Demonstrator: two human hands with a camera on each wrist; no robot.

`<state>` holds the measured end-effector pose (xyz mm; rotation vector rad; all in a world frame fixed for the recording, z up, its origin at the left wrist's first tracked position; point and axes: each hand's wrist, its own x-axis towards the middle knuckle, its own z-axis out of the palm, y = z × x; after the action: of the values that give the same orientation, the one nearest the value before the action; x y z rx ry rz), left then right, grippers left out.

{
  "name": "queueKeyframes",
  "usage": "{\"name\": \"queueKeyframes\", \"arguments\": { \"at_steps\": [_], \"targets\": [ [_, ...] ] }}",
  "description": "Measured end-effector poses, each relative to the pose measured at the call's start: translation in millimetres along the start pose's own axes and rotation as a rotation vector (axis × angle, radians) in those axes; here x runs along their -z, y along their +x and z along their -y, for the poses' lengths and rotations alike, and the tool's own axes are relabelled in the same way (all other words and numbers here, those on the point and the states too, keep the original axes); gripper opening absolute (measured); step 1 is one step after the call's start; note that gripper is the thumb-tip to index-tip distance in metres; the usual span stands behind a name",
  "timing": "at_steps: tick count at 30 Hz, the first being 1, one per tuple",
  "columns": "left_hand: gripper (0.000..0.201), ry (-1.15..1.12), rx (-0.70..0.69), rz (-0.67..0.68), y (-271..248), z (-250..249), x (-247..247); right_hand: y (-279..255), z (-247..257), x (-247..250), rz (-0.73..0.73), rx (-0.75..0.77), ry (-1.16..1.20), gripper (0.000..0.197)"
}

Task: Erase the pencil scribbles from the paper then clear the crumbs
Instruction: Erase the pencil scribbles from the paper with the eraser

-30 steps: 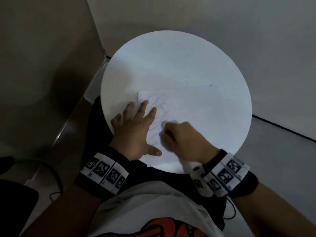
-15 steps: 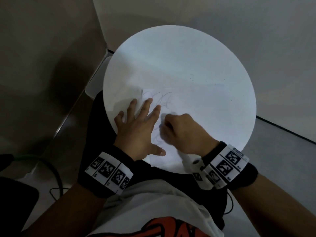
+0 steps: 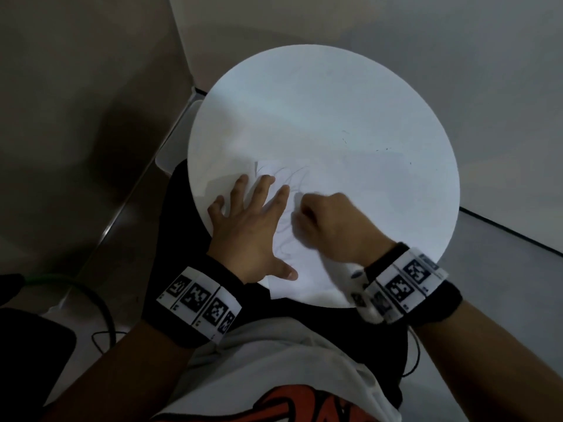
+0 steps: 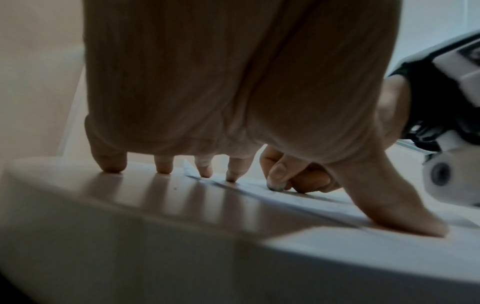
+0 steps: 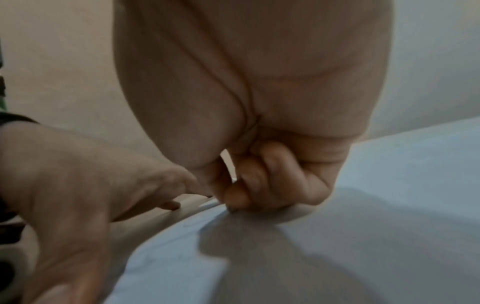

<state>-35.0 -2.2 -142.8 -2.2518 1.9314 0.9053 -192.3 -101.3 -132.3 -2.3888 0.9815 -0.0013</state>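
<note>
1. Compared with a second ago, the right hand (image 3: 332, 226) has slid a little toward 12 o'clock along the scribbles, while the left hand (image 3: 249, 229) has stayed flat in the same spot on the sheet.
2. Largest in view, the round white table (image 3: 335, 102) fills the middle of the head view, its 6 o'clock edge against the person's lap.
3. The paper (image 3: 350, 184) lies flat on the table's 6 o'clock half, white on white, its 6 o'clock edge close to the rim.
4. The left hand rests at about 8 o'clock on the table, fingers (image 4: 233, 170) spread and straight; the outer fingertips touch bare table and the inner ones and the thumb press the sheet's 9 o'clock edge.
5. The right hand sits just at 3 o'clock of the left, fingers curled into a tight pinch with the tips down on the paper; what it pinches cannot be told from any view.
6. The pencil scribbles (image 3: 292, 178) loop between the two hands, running from 12 to 6 o'clock.
7. A few dark crumbs (image 3: 380, 150) dot the table at about 2 o'clock of the right hand.
</note>
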Motion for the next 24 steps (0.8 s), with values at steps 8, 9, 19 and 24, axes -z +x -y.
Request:
{"name": "queueKeyframes", "arguments": {
  "at_steps": [8,9,19,24],
  "targets": [
    [0.124,0.041,0.014,-0.116,3,0,2,-13,-2,2,0.045,0.018,0.106,0.027],
    [0.124,0.036,0.024,-0.119,3,-1,1,-14,-3,6,0.051,-0.004,0.134,0.027],
    [0.131,-0.034,0.082,0.0,9,-1,2,-11,-8,4,0.084,0.036,0.055,0.027],
    [0.13,-0.064,0.101,0.035,10,2,-1,-11,0,-3,0.087,0.1,0.018,0.025]
  ]
}}
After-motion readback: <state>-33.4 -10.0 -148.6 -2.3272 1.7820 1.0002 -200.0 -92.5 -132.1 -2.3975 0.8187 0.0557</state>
